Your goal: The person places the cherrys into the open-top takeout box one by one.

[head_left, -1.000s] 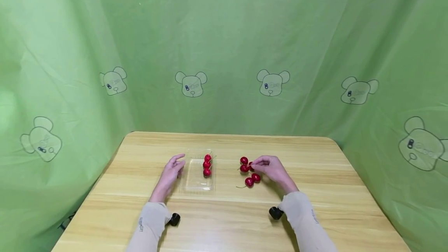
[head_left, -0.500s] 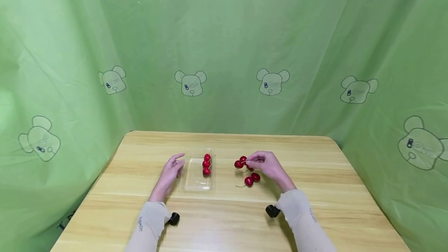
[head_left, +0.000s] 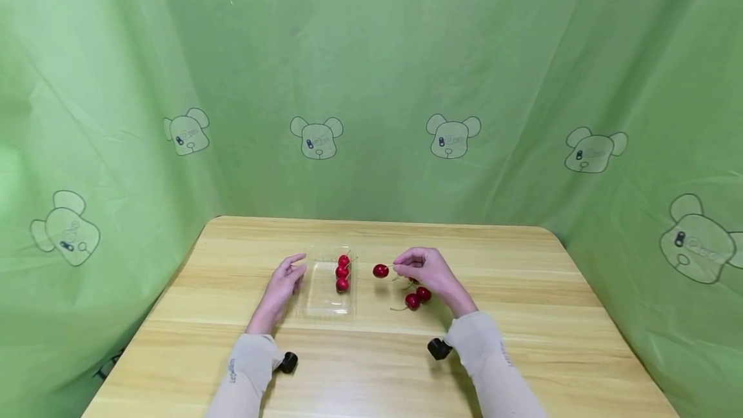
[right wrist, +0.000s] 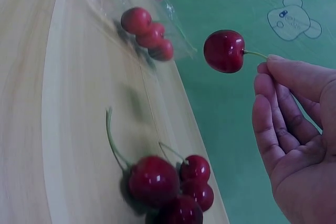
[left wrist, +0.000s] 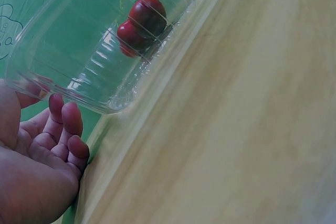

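My right hand pinches a cherry by its stem between thumb and finger. In the right wrist view the held cherry hangs out to the side of the fingertips, above the table. Several other cherries with green stems lie on the wood below it, some partly hidden by my hand in the head view. A clear plastic box holds 3 cherries in a row along its right side. At the box's left edge is my left hand, fingers loosely bent, fingertips right at the wall.
The wooden table has rounded far corners. Behind and on both sides hangs a green curtain printed with bear heads. A small black camera sits at each wrist, the left one and the right one.
My right hand has lifted a cherry by its stem out of the loose group and carried it left toward the plastic box. My left hand has stayed in place.
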A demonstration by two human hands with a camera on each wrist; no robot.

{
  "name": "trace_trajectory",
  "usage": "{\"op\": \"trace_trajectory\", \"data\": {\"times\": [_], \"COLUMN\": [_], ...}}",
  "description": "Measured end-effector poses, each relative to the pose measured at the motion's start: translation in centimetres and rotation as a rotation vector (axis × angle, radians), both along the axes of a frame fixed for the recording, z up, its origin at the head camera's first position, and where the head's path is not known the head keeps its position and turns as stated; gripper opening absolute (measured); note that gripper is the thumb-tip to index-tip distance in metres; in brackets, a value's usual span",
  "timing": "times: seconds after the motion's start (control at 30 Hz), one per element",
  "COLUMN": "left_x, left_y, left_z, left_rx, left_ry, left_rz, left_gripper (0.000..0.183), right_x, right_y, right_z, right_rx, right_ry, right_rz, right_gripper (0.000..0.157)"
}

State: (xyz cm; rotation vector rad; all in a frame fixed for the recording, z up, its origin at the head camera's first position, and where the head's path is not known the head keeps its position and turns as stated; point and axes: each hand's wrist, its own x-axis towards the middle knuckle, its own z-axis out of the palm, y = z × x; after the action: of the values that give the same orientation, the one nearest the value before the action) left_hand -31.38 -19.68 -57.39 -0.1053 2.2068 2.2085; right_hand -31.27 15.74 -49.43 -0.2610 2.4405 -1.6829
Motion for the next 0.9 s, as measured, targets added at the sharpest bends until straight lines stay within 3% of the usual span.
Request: {"op": "trace_trajectory", "data": {"times": [0.47,0.9], "left_x": [-0.1,0.0], "left_y": [0.0,0.0], "left_z": [0.4,0.0], "left_rx": [0.000,-0.011], "left_ry": [-0.004,0.006], "left_rz": [-0.025,0.004], "left_gripper": [0.046,0.044], "right_x": [0.1,0.4], "right_y": [-3.2,-5.3], "right_z": [0.1,-0.6], "right_rx": [-0.053,-0.067], "right_ry": [0.034,0.014], "right_rz": [0.085,0.176], "right_gripper": [0.021,0.021]}}
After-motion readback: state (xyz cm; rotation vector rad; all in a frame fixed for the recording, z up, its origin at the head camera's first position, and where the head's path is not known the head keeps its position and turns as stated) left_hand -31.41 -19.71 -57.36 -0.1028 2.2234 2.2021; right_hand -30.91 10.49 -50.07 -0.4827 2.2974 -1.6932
